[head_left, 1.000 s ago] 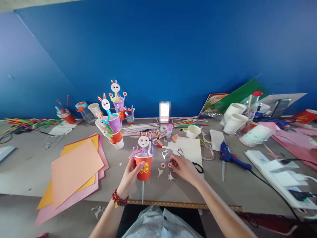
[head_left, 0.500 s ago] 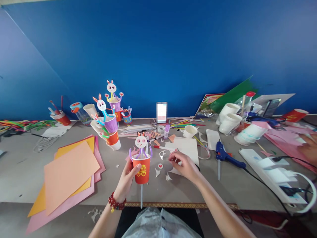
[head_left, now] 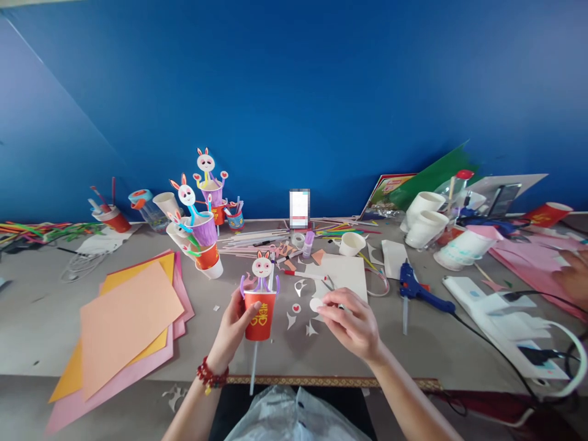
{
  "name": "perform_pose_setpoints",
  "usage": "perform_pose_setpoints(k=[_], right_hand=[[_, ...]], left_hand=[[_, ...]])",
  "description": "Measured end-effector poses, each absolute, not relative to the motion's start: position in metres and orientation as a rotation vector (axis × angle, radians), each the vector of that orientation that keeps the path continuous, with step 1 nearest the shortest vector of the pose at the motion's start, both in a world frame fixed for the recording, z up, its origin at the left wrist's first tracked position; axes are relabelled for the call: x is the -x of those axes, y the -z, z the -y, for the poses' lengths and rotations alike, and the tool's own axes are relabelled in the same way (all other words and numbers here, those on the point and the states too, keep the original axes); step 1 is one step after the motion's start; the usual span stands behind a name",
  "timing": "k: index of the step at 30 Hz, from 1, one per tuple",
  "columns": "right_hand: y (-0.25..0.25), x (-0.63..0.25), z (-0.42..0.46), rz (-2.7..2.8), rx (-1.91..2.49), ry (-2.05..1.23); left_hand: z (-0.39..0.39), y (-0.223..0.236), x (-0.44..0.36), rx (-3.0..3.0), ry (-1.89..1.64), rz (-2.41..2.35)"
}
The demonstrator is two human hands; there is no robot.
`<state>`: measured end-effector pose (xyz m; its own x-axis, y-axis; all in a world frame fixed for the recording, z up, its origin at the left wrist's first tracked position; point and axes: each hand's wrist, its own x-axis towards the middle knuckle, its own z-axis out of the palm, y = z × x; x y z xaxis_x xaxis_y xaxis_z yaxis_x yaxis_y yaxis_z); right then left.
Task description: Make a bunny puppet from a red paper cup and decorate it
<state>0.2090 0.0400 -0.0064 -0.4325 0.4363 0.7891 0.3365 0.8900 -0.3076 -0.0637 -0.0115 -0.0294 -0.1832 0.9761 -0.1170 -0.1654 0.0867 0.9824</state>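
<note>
My left hand [head_left: 237, 320] is closed around a red paper cup [head_left: 261, 329] with gold lettering. A white rabbit face [head_left: 262, 267] with pink-lined ears rises above its rim, with purple arms [head_left: 277, 283] curving up at the sides. A pale straw [head_left: 253, 367] sticks out below the cup. My right hand [head_left: 348, 320] pinches a small white paper disc [head_left: 315, 304] between thumb and fingers, its blank side showing. Left of it, a paper disc with a red heart [head_left: 296, 308] lies on the table among white paper scraps [head_left: 311, 329].
Finished rabbit cups [head_left: 204, 226] stand at the back left, behind stacked coloured paper [head_left: 131, 331]. A blue glue gun [head_left: 422, 289] and a white power strip [head_left: 500, 324] with cables lie to the right. Another person's hand [head_left: 576, 275] shows at the right edge over pink paper.
My right hand has lifted a heart disc off the table and turned it, blank side showing. The cup has tilted slightly in my left hand. Another person's hand has appeared at the right.
</note>
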Motion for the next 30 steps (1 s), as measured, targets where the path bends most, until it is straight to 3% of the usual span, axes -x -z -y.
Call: perform_pose_setpoints(k=[10,21,30], right_hand=[[0.029,-0.205,-0.042,2.174,0.762,-0.198],[0.034,-0.204,-0.041,2.105,0.712,-0.271],[0.034,-0.2,-0.04,2.045,0.673,-0.261]], left_hand=[[0.013,0.03,0.061,-0.935,-1.244,-1.288],[0.002,0.048,0.077,-1.451,-0.903,-1.757],[0.004,0.044,0.082,-1.748,-1.056,-2.061]])
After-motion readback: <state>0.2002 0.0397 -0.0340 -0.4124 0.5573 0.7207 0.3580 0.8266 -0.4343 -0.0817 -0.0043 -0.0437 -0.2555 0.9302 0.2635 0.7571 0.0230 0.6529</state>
